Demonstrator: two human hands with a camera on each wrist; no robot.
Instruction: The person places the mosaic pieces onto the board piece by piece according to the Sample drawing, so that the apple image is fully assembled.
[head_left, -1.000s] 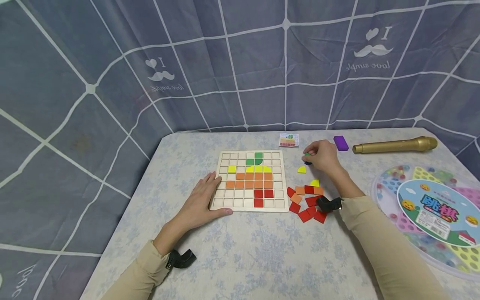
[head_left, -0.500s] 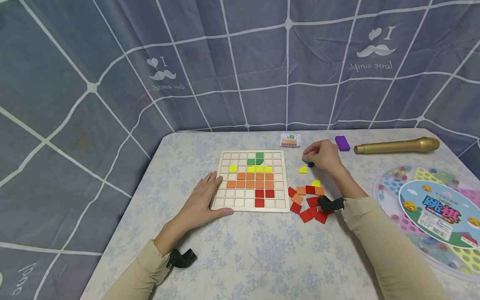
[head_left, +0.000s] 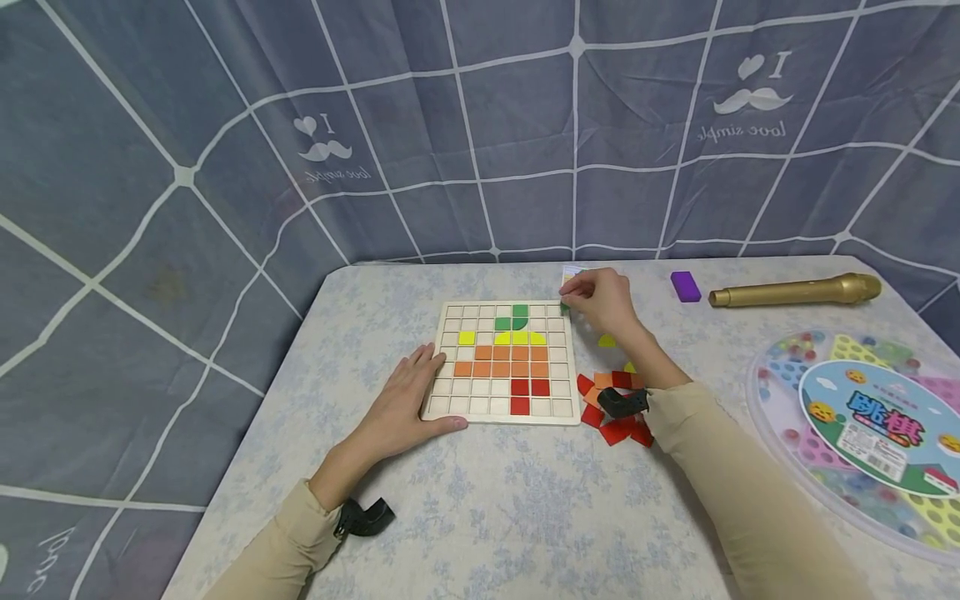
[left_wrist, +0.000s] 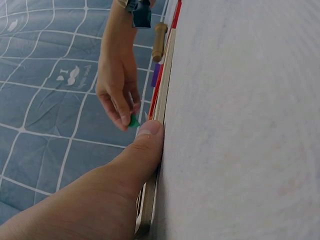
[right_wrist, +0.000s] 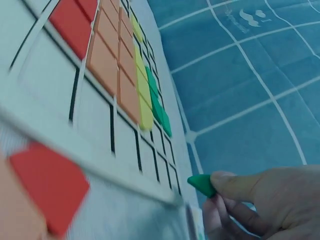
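Observation:
A pale wooden grid board [head_left: 495,420] lies on the table, with green [head_left: 521,311], yellow [head_left: 519,337], orange [head_left: 498,368] and red tiles [head_left: 519,406] set in some squares. My left hand [head_left: 397,404] lies at the board's left side with fingers extended; its thumb [left_wrist: 150,129] touches the near edge in the left wrist view. At the far right corner of the board, my right hand [head_left: 606,302] pinches a small green tile [right_wrist: 202,185] between thumb and fingertips. The tile has a pointed end and hangs beyond the rim. Behind this hand a small picture card [head_left: 572,272] is partly hidden.
Loose red tiles [head_left: 617,431] and orange ones lie right of the board, partly under the right wrist strap [head_left: 622,403]. Farther right are a purple block [head_left: 686,287], a gold microphone-shaped object [head_left: 795,292] and a round game box [head_left: 862,425]. A grid-patterned curtain [head_left: 450,125] hangs behind.
My right hand has moved left from the spot beyond the loose yellow tiles to the board's far right corner, carrying the green tile. It now covers most of the card. My left hand stays put.

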